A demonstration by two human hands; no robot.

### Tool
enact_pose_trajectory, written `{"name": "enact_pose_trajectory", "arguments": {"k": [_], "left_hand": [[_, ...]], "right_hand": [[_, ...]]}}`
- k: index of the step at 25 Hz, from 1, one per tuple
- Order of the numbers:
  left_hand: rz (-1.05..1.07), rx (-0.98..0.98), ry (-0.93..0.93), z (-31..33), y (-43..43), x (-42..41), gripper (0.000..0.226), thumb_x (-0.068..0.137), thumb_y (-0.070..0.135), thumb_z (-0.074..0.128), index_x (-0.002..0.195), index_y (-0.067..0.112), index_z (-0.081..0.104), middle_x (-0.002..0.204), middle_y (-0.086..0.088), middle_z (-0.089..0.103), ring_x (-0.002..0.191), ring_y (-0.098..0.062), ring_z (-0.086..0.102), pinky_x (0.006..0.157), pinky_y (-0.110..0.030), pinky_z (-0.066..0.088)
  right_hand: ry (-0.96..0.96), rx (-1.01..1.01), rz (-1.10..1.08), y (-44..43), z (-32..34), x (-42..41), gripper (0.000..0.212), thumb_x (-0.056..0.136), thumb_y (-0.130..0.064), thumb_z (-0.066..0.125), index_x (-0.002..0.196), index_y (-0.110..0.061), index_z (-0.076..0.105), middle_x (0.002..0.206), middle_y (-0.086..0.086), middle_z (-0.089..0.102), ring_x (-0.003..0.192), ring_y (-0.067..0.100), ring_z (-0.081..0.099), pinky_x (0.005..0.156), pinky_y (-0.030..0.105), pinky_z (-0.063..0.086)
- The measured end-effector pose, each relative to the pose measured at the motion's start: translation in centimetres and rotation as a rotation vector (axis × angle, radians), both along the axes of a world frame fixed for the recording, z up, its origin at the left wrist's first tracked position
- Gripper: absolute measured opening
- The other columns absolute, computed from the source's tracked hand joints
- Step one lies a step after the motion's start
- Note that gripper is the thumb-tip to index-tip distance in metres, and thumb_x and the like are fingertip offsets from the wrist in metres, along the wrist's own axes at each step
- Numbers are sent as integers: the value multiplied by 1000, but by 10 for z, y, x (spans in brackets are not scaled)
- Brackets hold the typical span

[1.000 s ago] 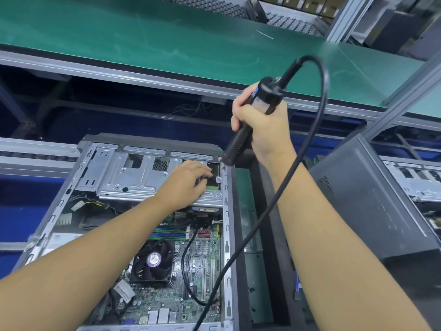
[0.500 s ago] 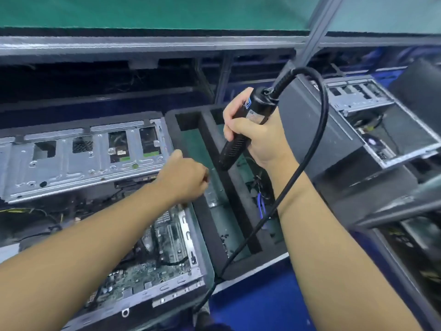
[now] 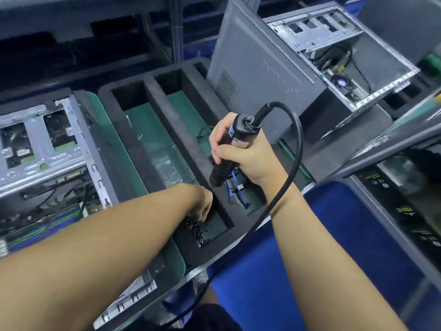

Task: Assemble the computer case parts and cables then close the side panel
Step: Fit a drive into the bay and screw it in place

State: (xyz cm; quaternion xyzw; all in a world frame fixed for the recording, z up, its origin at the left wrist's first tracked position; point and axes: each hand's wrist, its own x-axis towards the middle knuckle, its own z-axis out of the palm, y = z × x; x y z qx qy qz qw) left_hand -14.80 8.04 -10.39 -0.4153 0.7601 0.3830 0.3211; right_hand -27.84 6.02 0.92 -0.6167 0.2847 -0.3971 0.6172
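The open computer case [image 3: 45, 149] lies at the left, its drive cage and motherboard exposed. My right hand [image 3: 241, 154] grips a black electric screwdriver [image 3: 229, 151], tip down, with its cable [image 3: 296, 149] looping to the right. My left hand [image 3: 202, 201] reaches down into the near end of a black foam tray [image 3: 152, 139], fingers curled down over a pile of small dark screws [image 3: 196, 231]; its fingertips are hidden. A grey side panel [image 3: 257, 68] leans upright behind the tray.
A second open case [image 3: 353, 48] sits at the far right back. Blue and black cables [image 3: 235, 189] lie in the tray's right slot. A blue surface [image 3: 310, 259] lies below the tray, and a metal frame rail [image 3: 381, 149] crosses at the right.
My view has swung right and down. My left hand left the case's drive cage and moved right into the foam tray over the screws. My right hand keeps holding the screwdriver.
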Motion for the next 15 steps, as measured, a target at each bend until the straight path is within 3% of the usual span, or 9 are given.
{"name": "enact_pose_trajectory", "arguments": {"k": [3,9,15], "left_hand": [[4,-30,-11,-34,7,-8,21,83,6,69,100,14,78,102,-6,75,97,-21,68,86,-31,55],[-67,-24,-66,-68,30,-20,23,82,17,78,104,14,75,109,-5,73,103,-23,67,77,-27,48],[-130,-111,-43,-77,39,-24,27,79,31,80,104,23,74,109,0,70,103,-24,66,75,-31,53]], "right_hand": [[-11,51,5,-1,-11,-7,30,73,18,55,81,-12,57,73,13,59,60,27,51,62,40,44],[-6,78,18,4,-18,-10,33,74,22,53,81,-10,55,76,19,56,61,26,51,63,35,46],[-27,69,38,2,-15,-16,33,75,25,52,83,-7,54,76,16,56,59,25,52,63,34,46]]}}
